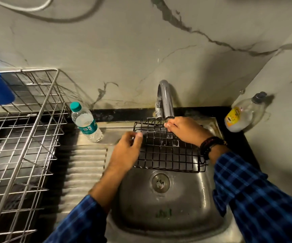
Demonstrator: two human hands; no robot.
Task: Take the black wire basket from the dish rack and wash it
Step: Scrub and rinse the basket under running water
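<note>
Basket [168, 151] held over sink [159, 216] under tap [166, 99] for rinsing; left hand [127, 149] fingers pinch rim, right hand [185, 130] fingers clasp far edge.

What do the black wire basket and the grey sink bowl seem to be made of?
Black wire basket: thin metal wire with a black coating, probably; the grid rods look dark and slightly glossy.
Grey sink bowl: likely stainless steel, brushed and dull, judging by its soft reflections and stains.
</note>
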